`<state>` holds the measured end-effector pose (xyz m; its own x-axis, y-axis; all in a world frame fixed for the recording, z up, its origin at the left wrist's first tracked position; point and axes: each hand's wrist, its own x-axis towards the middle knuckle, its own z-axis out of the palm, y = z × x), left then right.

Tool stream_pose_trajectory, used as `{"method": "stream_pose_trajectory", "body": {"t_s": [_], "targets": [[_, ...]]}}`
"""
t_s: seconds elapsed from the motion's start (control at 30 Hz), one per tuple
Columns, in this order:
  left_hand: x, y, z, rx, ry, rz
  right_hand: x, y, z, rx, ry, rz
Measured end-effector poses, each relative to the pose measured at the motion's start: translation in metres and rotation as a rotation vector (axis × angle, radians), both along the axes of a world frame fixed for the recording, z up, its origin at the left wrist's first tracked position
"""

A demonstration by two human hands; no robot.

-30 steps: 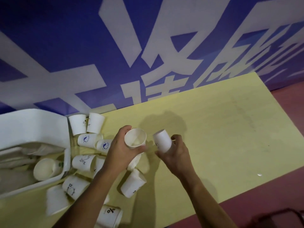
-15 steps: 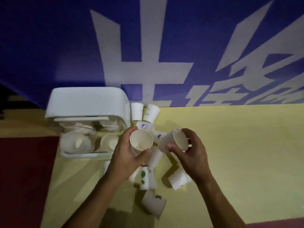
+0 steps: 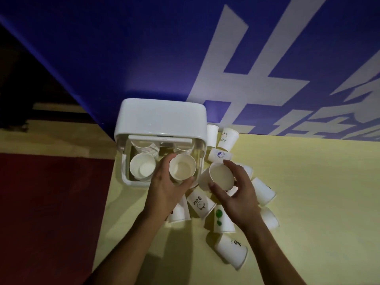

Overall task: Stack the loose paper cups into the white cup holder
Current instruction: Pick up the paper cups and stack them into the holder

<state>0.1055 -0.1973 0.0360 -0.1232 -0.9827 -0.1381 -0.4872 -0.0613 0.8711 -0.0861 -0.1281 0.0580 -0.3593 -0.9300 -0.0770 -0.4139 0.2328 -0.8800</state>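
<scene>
The white cup holder [image 3: 160, 118] stands at the left end of the yellow table, its open front facing me. Inside it sit cup stacks, one stack [image 3: 142, 168] in the front left slot. My left hand [image 3: 164, 188] grips a white paper cup [image 3: 182, 167], mouth up, over the holder's front right slot. To the right, my right hand [image 3: 236, 192] holds another cup [image 3: 219, 177], tilted with its mouth towards me, just beside the holder. Several loose cups [image 3: 200, 203] lie on the table below and around both hands.
The yellow table [image 3: 308, 192] stretches to the right. A blue banner with white characters [image 3: 185, 58] hangs behind the holder. Dark red floor [image 3: 51, 202] lies to the left of the table edge. More cups [image 3: 227, 138] stand behind the pile, by the banner.
The view has swung left and closer to the holder. My left hand has carried its cup over the holder's front right slot; my right hand has followed with its cup.
</scene>
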Motion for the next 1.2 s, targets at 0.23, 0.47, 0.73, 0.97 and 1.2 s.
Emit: {"method": "stream_pose_trajectory", "body": {"t_s": [0.23, 0.47, 0.73, 0.97, 1.2], "targets": [[-0.003, -0.014, -0.036, 0.06, -0.18, -0.089, 0.003, -0.007, 0.0, 0.02, 0.074, -0.026], [-0.004, -0.021, -0.056, 0.178, -0.236, -0.146, 0.006, -0.022, -0.002, -0.022, 0.159, 0.003], [0.016, -0.01, -0.058, 0.291, -0.01, -0.065, 0.043, -0.05, -0.013, -0.045, 0.124, 0.167], [0.01, -0.014, -0.034, 0.295, 0.148, 0.045, 0.055, -0.053, -0.04, -0.029, 0.26, 0.2], [0.007, -0.021, -0.047, 0.256, -0.035, -0.032, 0.057, -0.057, -0.071, 0.058, 0.345, 0.259]]}}
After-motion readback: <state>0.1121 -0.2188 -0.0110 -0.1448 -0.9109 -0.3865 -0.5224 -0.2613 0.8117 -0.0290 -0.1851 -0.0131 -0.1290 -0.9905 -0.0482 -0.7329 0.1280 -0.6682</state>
